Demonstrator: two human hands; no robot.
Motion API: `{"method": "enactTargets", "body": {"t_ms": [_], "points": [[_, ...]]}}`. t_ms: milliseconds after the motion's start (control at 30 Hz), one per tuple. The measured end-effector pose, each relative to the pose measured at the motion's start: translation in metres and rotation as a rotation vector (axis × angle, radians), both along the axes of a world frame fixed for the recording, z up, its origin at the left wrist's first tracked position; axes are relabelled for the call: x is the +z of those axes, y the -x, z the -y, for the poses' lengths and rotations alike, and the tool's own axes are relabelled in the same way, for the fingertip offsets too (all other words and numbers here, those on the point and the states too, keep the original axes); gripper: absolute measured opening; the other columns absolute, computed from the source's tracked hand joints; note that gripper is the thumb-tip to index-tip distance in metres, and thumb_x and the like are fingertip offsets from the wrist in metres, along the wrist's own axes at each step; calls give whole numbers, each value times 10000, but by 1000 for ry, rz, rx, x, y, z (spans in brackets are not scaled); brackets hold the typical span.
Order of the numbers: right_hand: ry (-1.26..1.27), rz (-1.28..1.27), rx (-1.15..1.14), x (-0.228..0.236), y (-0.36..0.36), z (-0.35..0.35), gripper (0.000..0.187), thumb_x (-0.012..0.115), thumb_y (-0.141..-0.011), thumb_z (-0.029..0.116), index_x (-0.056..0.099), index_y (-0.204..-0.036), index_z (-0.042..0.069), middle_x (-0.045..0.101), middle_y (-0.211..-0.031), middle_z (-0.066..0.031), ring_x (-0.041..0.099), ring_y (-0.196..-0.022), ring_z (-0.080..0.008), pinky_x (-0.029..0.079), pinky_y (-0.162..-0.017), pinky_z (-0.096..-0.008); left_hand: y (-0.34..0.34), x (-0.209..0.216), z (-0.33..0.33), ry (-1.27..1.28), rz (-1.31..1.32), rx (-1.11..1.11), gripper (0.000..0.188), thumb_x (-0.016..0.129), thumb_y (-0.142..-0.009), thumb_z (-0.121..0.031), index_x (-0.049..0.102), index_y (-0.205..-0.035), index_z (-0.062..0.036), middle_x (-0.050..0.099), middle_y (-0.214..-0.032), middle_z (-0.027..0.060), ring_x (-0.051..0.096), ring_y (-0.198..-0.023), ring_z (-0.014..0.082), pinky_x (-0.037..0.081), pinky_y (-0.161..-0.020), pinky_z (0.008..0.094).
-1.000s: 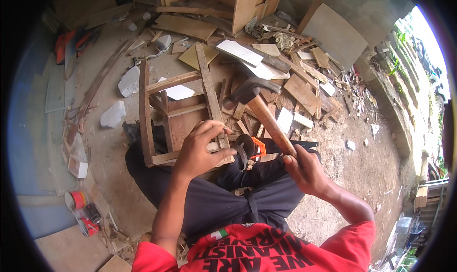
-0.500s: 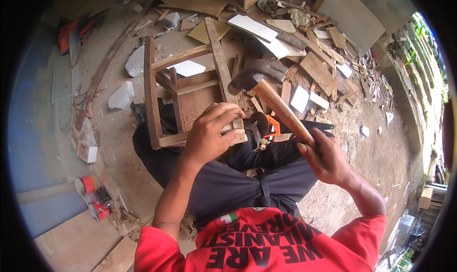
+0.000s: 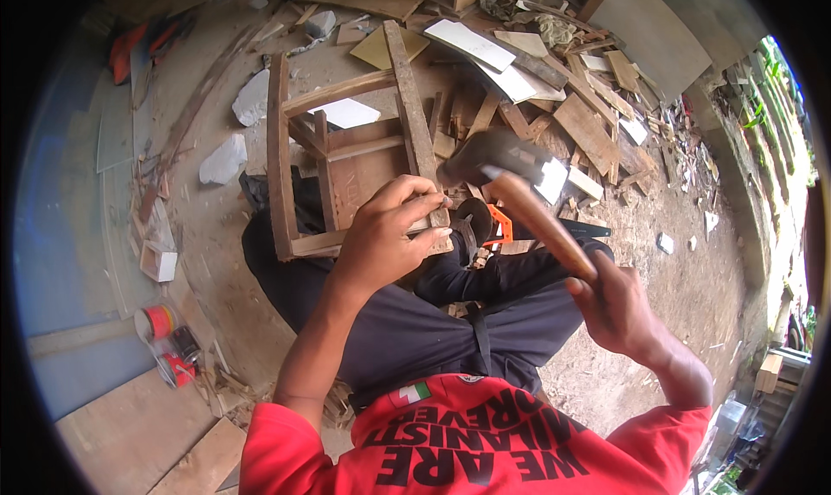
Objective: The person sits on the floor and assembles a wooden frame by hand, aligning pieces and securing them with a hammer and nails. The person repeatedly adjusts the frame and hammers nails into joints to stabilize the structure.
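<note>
Head view, watched from my remote post. My landmark is the brown, rough, open rectangular wooden frame (image 3: pixel 409 97), its near end at the folded legs in dark navy cloth trousers (image 3: pixel 415 330).

The bare left hand (image 3: pixel 381 231) is on the near right corner of the frame. I see its fingers bent over the wood and its thumb spread apart from them; whether they grip or merely rest, I cannot tell. Anything small between the tips is too fine for me to make out.

The bare right hand (image 3: pixel 619 313), right of the frame, is clamped around the lower handle of a brown-handled hammer with a dark metal head (image 3: pixel 544 222). I read the hammer as raised and tilted, its blurred head just right of the frame's near corner.

Also right of the frame, below the hammer head, I note a dark-bladed saw with an orange handle (image 3: pixel 498 224). Beyond the frame and to its right: flat, white rectangular boards (image 3: pixel 472 45) among wood scraps. Left of the frame: a pale, angular block (image 3: pixel 223 159). Farther toward the wearer on that side: a red-and-yellow round tin (image 3: pixel 157 322).
</note>
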State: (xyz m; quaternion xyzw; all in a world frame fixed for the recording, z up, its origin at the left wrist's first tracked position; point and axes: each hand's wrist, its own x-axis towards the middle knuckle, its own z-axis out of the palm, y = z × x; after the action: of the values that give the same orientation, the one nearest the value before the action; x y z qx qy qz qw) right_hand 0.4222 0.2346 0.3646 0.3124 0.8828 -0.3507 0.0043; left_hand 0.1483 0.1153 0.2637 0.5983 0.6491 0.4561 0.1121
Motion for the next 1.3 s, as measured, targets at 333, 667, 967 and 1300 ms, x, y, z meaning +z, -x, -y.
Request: {"method": "enactTargets", "body": {"t_ms": [333,667,967,1300], "points": [[-39,-29,-67,4,2,3,242,643,-954,170,471,-916,4,533,-564,-219,569,-525,-455,408,-466,-468,1,0,0,30,6,0,327,834,-680,-32,712,-981,6,642,-1023,63,678,-930,241,541,-816,363],[-48,-149,-69,-13,-6,11,279,654,-949,171,451,-939,-20,539,-564,-201,595,-516,-434,407,-443,-446,2,-2,0,4,30,-15,327,846,-681,-54,710,-973,4,643,-1037,77,677,-920,264,540,-806,361],[82,-6,-123,7,1,19,260,655,-944,155,443,-984,9,561,-583,-214,626,-588,-460,424,-459,-463,3,-4,1,-14,8,-2,302,848,-698,-83,723,-963,-13,643,-1023,76,670,-921,267,534,-804,361],[43,70,5,4,1,18,221,639,-951,144,473,-944,-2,550,-581,-218,590,-563,-465,409,-470,-465,1,-6,-1,34,6,45,432,851,-681,-85,612,-1037,-38,619,-1020,60,652,-839,240,536,-775,361]]}}
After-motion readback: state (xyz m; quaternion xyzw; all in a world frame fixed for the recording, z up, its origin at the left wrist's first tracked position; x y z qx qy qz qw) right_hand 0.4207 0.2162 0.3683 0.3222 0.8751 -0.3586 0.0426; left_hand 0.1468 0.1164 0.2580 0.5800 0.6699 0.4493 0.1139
